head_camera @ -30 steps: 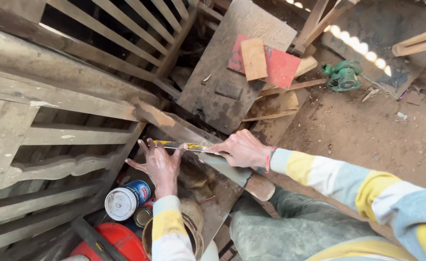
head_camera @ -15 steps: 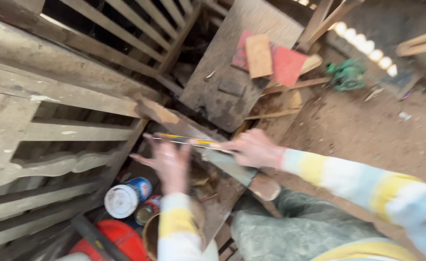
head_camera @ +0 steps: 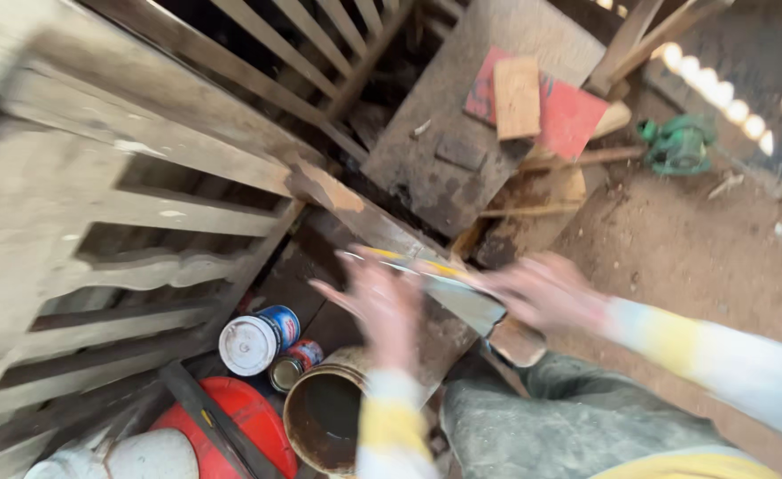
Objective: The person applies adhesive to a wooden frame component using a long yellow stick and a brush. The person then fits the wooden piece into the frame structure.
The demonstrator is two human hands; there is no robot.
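Note:
My right hand (head_camera: 542, 293), blurred by motion, grips a thin yellow-and-silver tool (head_camera: 409, 263) that lies across a slanted wooden board (head_camera: 382, 226). Just left of it my left hand (head_camera: 378, 302) hovers over the same board with fingers spread, its fingertips near the tool's left end; I cannot tell whether they touch. Both sleeves are striped yellow, white and pale blue. My knee in grey-green trousers (head_camera: 577, 426) sits below the board.
Weathered wooden slat frames (head_camera: 134, 204) fill the left. Below my hands stand a white-lidded blue can (head_camera: 254, 340), a small open can (head_camera: 292, 365), a rusty bucket (head_camera: 324, 412) and a red container (head_camera: 240, 426). A red sheet with a wood block (head_camera: 533, 102) and a green tool (head_camera: 679, 142) lie beyond.
Both hands have shifted slightly and turned blurry with motion; the camera has tilted, and the view sits a little closer. The tool stays on the slanted board.

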